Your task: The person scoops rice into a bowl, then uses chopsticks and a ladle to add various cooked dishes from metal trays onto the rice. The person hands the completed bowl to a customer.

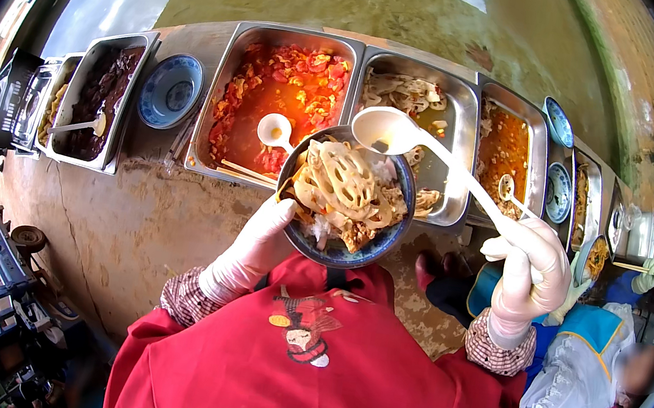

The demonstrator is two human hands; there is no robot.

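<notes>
My left hand (pixel 255 244), in a white glove, holds a blue-patterned bowl (pixel 385 245) from its left side, thumb at the rim. Sliced lotus root (pixel 343 177) is heaped in the bowl, with some white food beneath it. Gloved in white too, my right hand (pixel 532 268) is closed round the handle of a white ladle (pixel 386 129). The ladle's head is above the far edge of the bowl, with a little brown residue in it. Just beyond the bowl, a metal tray (pixel 464 115) contains more lotus root slices, partly hidden by the ladle.
Left of the lotus tray, a tray (pixel 300 34) of tomato and egg holds another white ladle (pixel 274 128). A tray (pixel 542 170) of orange broth stands right. An empty blue bowl (pixel 171 91) sits further left. Another person (pixel 588 354) works at the right; a trolley (pixel 4 269) stands lower left.
</notes>
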